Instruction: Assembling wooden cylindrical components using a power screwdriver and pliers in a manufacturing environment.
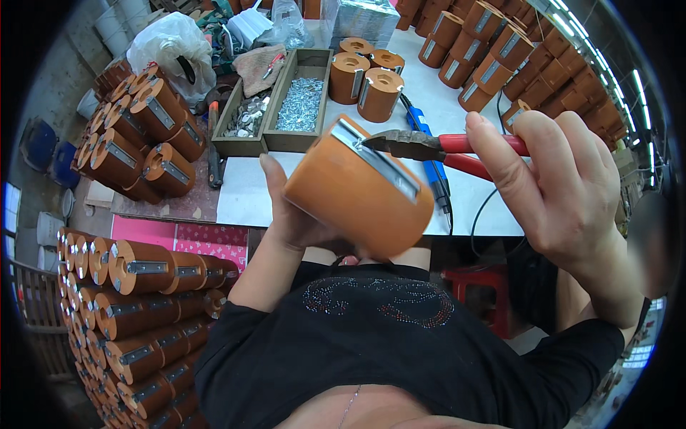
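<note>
The left hand [291, 218], by the desk's [246, 204] near edge, cups the tilted brown cylinder [350, 200] at the centre; the right hand [568, 189], at three o'clock, clasps red-handled pliers [421, 146]. A loose hold could drop the cylinder past that edge; the pliers could skid off the metal strip [394, 174]. From the cylinder, bare desk shows at three o'clock; a blue tool [434, 175] crowds two o'clock.

My left hand [287, 218] holds a smooth, matt brown cylinder [350, 193] with a shiny metal strip [391, 171]; my right hand [564, 186], pliers [429, 148] with glossy red plastic handles [464, 145] and dull metal jaws. Beyond my grip, glinting metal pieces [300, 105] fill a matt wooden tray [289, 141].
</note>
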Demonstrator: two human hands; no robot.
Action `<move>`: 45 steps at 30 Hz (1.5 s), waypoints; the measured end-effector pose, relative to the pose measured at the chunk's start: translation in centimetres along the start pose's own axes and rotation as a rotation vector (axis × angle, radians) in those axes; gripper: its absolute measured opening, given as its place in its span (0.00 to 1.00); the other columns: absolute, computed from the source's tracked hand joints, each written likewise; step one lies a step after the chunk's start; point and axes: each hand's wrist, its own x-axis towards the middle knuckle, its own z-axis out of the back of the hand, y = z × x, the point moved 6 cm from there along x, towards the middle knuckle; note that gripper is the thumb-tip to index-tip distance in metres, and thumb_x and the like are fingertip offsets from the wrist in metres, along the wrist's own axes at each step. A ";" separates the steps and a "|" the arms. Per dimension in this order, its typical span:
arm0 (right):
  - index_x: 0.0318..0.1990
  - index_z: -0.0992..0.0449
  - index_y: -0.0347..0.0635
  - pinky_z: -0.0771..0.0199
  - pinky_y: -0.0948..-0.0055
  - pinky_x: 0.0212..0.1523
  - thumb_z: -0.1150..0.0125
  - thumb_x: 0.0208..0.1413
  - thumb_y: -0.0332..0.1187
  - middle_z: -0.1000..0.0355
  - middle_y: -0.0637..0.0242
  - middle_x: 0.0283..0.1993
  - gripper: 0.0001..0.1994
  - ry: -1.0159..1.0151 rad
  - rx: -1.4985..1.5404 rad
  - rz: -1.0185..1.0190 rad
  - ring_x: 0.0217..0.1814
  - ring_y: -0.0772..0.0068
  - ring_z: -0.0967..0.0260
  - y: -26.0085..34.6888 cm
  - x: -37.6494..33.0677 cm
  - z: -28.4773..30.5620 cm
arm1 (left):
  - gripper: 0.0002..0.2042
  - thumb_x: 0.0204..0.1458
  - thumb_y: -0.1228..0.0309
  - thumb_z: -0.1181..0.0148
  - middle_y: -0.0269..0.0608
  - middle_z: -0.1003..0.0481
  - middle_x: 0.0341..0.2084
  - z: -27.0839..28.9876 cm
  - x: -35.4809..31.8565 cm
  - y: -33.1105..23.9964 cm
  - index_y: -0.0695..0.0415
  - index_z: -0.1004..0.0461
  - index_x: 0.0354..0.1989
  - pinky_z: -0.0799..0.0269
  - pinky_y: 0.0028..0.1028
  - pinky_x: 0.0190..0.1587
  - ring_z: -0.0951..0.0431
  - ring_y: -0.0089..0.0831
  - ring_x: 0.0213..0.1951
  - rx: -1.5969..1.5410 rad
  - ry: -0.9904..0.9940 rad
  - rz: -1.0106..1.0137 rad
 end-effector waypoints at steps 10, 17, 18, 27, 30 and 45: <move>0.47 0.25 0.39 0.43 0.79 0.18 0.40 0.34 0.26 0.39 0.67 0.29 0.24 -0.007 -0.060 0.007 0.24 0.77 0.43 -0.5 -0.4 -0.1 | 0.60 0.30 0.31 0.41 0.68 0.40 0.53 0.0 0.1 0.0 0.62 0.59 0.65 0.37 0.45 0.56 0.35 0.53 0.55 1.059 -0.187 -0.157; 0.50 0.26 0.41 0.40 0.78 0.21 0.39 0.36 0.26 0.38 0.67 0.31 0.25 0.057 -0.063 -0.015 0.26 0.76 0.42 -0.6 -0.7 -0.5 | 0.51 0.41 0.25 0.72 0.69 0.38 0.49 -1.3 0.7 0.9 0.57 0.57 0.65 0.31 0.52 0.48 0.28 0.57 0.43 0.056 0.253 0.026; 0.50 0.26 0.41 0.40 0.78 0.21 0.39 0.36 0.26 0.38 0.67 0.31 0.25 0.058 -0.065 -0.016 0.26 0.76 0.42 -0.5 -0.8 -0.5 | 0.51 0.42 0.26 0.70 0.67 0.44 0.56 -1.4 0.9 0.6 0.57 0.57 0.65 0.33 0.52 0.50 0.32 0.59 0.51 0.131 0.047 -0.028; 0.50 0.27 0.40 0.38 0.78 0.22 0.38 0.36 0.26 0.38 0.66 0.31 0.26 0.060 -0.069 -0.045 0.28 0.74 0.41 -0.5 -1.0 -0.4 | 0.66 0.22 0.57 0.22 0.51 0.54 0.64 -2.8 -0.4 -2.7 0.56 0.70 0.66 0.47 0.40 0.63 0.47 0.44 0.64 1.171 0.064 -0.524; 0.50 0.27 0.40 0.39 0.78 0.22 0.39 0.36 0.26 0.38 0.66 0.31 0.26 0.088 -0.046 -0.056 0.27 0.74 0.41 -0.5 -0.8 -0.2 | 0.64 0.22 0.61 0.21 0.53 0.52 0.63 -2.8 -0.2 -3.1 0.56 0.67 0.66 0.46 0.40 0.63 0.44 0.43 0.63 1.085 0.044 -0.474; 0.49 0.26 0.39 0.41 0.78 0.19 0.38 0.36 0.25 0.38 0.66 0.31 0.25 0.044 -0.041 -0.038 0.25 0.75 0.42 -0.6 -1.2 -0.4 | 0.48 0.41 0.33 0.49 0.57 0.39 0.55 -0.4 -1.0 -3.0 0.59 0.50 0.62 0.28 0.48 0.44 0.30 0.50 0.50 0.340 0.138 -0.395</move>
